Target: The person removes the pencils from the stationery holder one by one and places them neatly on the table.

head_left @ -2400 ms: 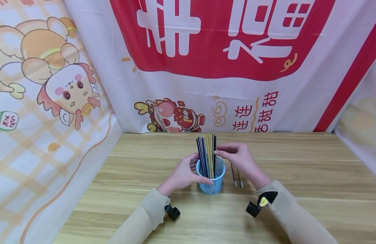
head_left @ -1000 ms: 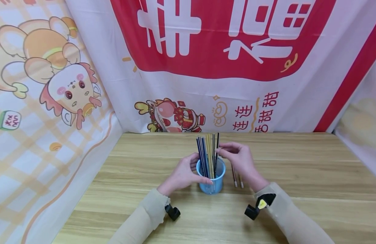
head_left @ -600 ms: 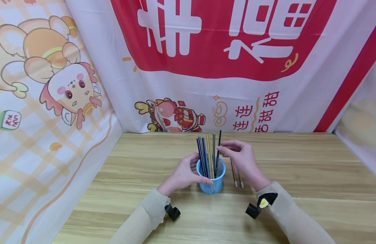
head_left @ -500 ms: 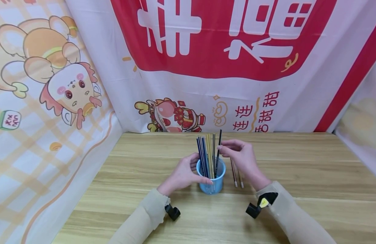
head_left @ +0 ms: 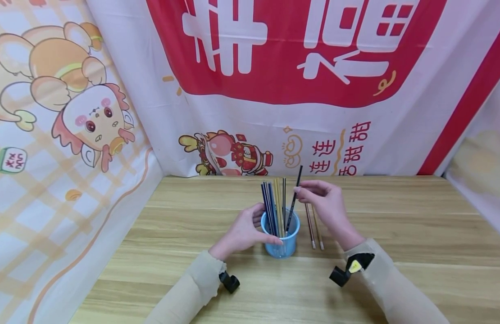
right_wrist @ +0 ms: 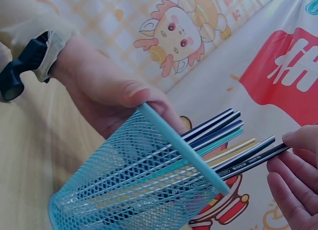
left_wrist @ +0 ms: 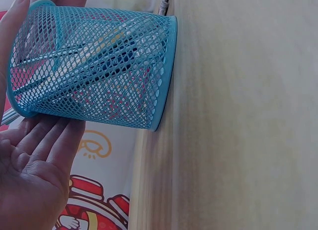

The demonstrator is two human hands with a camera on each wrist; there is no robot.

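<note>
A light-blue mesh pencil cup [head_left: 283,250] stands upright on the table with several pencils [head_left: 269,204] in it, striped dark blue, yellow and black. My left hand [head_left: 243,230] holds the cup from its left side, thumb across the front near the rim and fingers behind. Between thumb and fingertips, my right hand [head_left: 330,207] pinches a black pencil [head_left: 296,192] near its upper end. That pencil leans right, its lower end still inside the cup. In the right wrist view, the black pencil [right_wrist: 248,163] stands apart from the bundle and shows white lettering.
Just right of the cup, a reddish-brown pencil [head_left: 309,225] and a yellowish pencil [head_left: 318,231] lie on the wooden table [head_left: 396,216], white-tipped ends toward me. A printed cloth [head_left: 242,112] hangs behind the table, with another along the left.
My right hand has moved up and to the right, drawing the black pencil away from the others, raising and tilting it. My left hand and the cup have stayed put.
</note>
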